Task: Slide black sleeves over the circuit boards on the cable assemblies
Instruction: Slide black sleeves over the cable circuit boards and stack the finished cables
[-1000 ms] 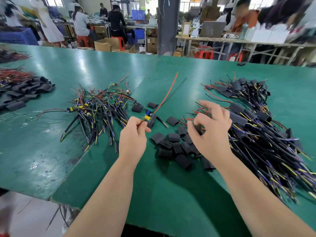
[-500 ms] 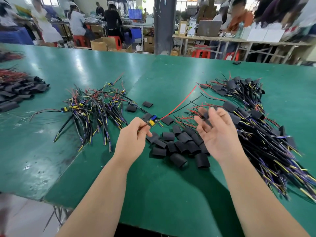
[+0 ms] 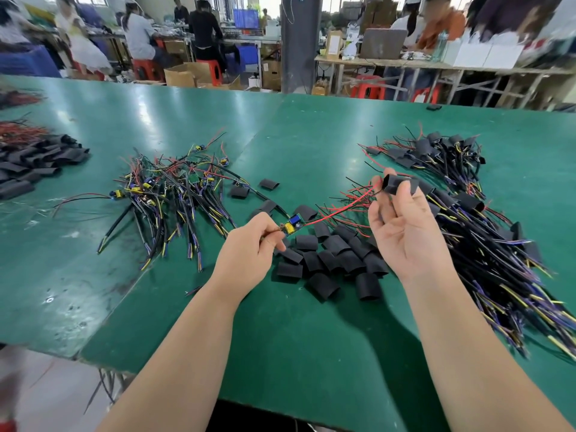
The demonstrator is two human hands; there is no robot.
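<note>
My left hand (image 3: 249, 254) pinches one cable assembly just behind its small circuit board (image 3: 292, 223), which carries blue and yellow parts. The board's red wire (image 3: 339, 209) runs up and right toward my right hand (image 3: 402, 232). That hand is raised palm-up and pinches a black sleeve (image 3: 397, 185) between thumb and fingertips, its open end near the tip of the red wire. A heap of loose black sleeves (image 3: 330, 260) lies on the green table between my hands.
A pile of bare cable assemblies (image 3: 168, 191) lies to the left, and a pile of sleeved assemblies (image 3: 486, 232) spreads along the right. More black sleeves (image 3: 28, 163) sit at the far left edge. The green table (image 3: 280, 338) ends near my forearms. People work at benches behind.
My right hand lifted off the sleeve heap with one black sleeve and turned palm-up. The red wire swung down and right toward that sleeve. My left hand kept its grip.
</note>
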